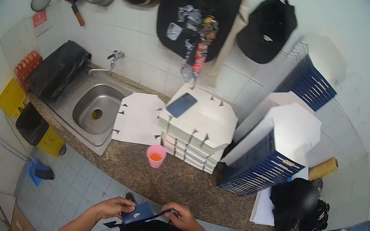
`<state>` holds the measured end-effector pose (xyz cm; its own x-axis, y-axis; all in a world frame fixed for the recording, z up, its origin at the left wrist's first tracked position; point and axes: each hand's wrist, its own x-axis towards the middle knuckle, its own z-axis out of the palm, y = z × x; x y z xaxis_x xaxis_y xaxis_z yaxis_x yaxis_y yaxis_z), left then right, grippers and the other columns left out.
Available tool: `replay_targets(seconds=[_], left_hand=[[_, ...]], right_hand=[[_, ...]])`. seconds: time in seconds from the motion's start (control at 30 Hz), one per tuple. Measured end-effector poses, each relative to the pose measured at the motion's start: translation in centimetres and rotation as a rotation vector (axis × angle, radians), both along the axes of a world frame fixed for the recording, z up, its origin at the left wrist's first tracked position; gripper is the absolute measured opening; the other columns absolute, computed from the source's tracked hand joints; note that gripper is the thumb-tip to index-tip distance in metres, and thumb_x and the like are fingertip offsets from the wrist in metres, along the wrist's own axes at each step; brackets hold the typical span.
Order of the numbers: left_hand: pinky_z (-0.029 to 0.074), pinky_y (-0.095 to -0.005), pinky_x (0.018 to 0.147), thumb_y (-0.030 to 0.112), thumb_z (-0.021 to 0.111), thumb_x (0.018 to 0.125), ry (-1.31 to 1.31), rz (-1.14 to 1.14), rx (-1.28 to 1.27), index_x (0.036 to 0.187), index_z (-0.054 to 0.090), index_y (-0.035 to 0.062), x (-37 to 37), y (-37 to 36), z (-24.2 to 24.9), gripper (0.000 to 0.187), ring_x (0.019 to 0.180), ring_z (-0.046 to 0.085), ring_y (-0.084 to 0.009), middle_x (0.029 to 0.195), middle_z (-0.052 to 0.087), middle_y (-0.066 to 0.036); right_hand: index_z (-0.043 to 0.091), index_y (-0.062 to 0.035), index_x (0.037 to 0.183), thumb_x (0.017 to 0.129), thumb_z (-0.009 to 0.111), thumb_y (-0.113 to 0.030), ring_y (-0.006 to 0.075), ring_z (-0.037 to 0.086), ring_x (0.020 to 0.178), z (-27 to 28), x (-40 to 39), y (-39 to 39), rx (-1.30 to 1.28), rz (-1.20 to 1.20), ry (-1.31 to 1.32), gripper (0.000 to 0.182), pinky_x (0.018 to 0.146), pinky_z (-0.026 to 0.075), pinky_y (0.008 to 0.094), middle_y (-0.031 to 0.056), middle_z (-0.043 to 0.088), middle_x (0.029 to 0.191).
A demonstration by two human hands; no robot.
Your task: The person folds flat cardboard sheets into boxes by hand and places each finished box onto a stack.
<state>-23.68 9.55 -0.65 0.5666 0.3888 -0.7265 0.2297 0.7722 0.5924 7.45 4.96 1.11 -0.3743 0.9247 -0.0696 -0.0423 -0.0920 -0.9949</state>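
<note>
Close to my body, below the counter's front edge, I hold a dark blue card piece [138,213] with a small white print and dark flaps at its sides. My left hand [114,208] pinches its upper left edge between thumb and fingers. On the other side, my right hand [182,217] has its fingers closed on the dark flap at the right. Nearest on the counter is a pink cup [156,156] with orange liquid inside. Behind it, a stack of white flat cartons [203,118] carries a phone [181,105]. One white carton sheet [139,119] lies left of the stack.
Tall stacks of dark blue and white boxes [264,163] stand on the granite counter [174,188] at right. A steel sink [96,108] is at left, with a faucet [106,68]. Pans, a bag [179,24] and a black cap [267,30] hang above.
</note>
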Motion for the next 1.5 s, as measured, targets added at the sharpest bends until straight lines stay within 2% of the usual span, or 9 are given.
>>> replay_targets(seconds=[0.03,0.2,0.27,0.37,0.53,0.67,1.07,1.13,1.5], left_hand=[[0.057,-0.029,0.076,0.023,0.066,0.1,0.044,-0.038,0.02,0.114,0.07,0.0072,1.8,-0.2,0.7,0.022,0.088,0.066,-0.0081,0.099,0.07,0.002],[0.053,-0.0265,0.071,0.014,0.068,0.097,0.166,-0.406,0.313,0.121,0.07,0.0062,10.7,-2.1,1.0,0.025,0.086,0.065,-0.0087,0.096,0.071,-0.001],[0.05,-0.0268,0.067,0.008,0.066,0.097,-0.097,-0.226,0.543,0.119,0.072,0.0039,13.3,-3.6,0.5,0.023,0.078,0.063,-0.0084,0.087,0.071,-0.001],[0.051,-0.027,0.065,0.005,0.064,0.097,0.154,-0.135,0.731,0.111,0.075,0.0028,17.5,-6.1,3.6,0.018,0.072,0.062,-0.0072,0.078,0.07,-0.001],[0.057,-0.0394,0.076,0.003,0.068,0.087,0.356,-0.125,1.168,0.098,0.078,0.0042,23.7,-9.8,7.0,0.015,0.084,0.073,-0.0349,0.093,0.073,-0.02],[0.057,-0.0401,0.075,0.004,0.068,0.086,0.356,-0.155,1.181,0.098,0.079,0.0048,24.9,-9.8,7.7,0.016,0.082,0.073,-0.035,0.091,0.074,-0.02],[0.056,-0.0441,0.074,0.0,0.069,0.086,0.177,-0.333,1.201,0.105,0.068,-0.0022,29.1,-9.1,11.1,0.019,0.086,0.07,-0.0409,0.091,0.071,-0.023],[0.053,-0.0427,0.085,0.0,0.069,0.086,0.233,-0.085,1.85,0.112,0.062,-0.0016,30.6,-9.2,13.0,0.027,0.095,0.067,-0.0381,0.106,0.066,-0.023],[0.047,-0.0291,0.074,0.026,0.054,0.105,0.206,0.623,1.074,0.133,0.058,0.0009,28.1,-10.9,1.0,0.038,0.087,0.055,-0.0155,0.104,0.054,-0.01]], right_hand=[[0.07,-0.0001,0.111,0.094,0.071,-0.017,0.0221,0.067,0.103,-1.3,1.8,-0.9,-0.01,0.022,-0.308,0.024,0.082,0.051,0.0339,0.0136,0.068,0.109],[0.071,-0.0033,0.102,0.09,0.072,-0.013,0.0263,0.06,0.084,4.4,4.3,-2.8,0.724,0.089,-0.339,0.016,0.073,0.052,0.0359,0.009,0.058,0.089],[0.071,-0.0034,0.101,0.089,0.073,-0.015,0.0265,0.06,0.085,3.5,6.5,-4.4,0.713,0.104,-0.444,0.017,0.073,0.052,0.0371,0.0089,0.058,0.089],[0.071,-0.0029,0.096,0.086,0.076,-0.015,0.026,0.062,0.084,3.5,10.5,-5.9,0.803,0.055,-0.607,0.016,0.072,0.053,0.0384,0.0088,0.06,0.088],[0.072,-0.0024,0.09,0.082,0.079,-0.008,0.025,0.063,0.077,2.2,13.5,-9.3,0.834,-0.231,-0.598,0.012,0.067,0.054,0.0361,0.0077,0.064,0.084],[0.072,-0.0034,0.091,0.081,0.08,-0.009,0.0249,0.063,0.078,1.9,15.7,-11.0,0.873,-0.493,-0.726,0.014,0.07,0.053,0.0382,0.0082,0.061,0.084],[0.078,-0.0011,0.101,0.086,0.08,-0.009,0.0229,0.069,0.106,1.1,18.4,-12.3,0.198,-0.286,-0.191,0.017,0.093,0.053,0.0337,0.0144,0.072,0.112],[0.076,0.003,0.096,0.088,0.079,-0.005,0.0159,0.07,0.097,-0.9,17.6,-12.7,0.017,-0.531,-0.045,0.012,0.086,0.055,0.0287,0.0128,0.075,0.107],[0.077,0.0026,0.096,0.089,0.077,-0.007,0.0146,0.073,0.083,1.5,17.0,-13.9,0.334,-0.67,-0.2,0.012,0.076,0.056,0.0278,0.0141,0.078,0.092]])
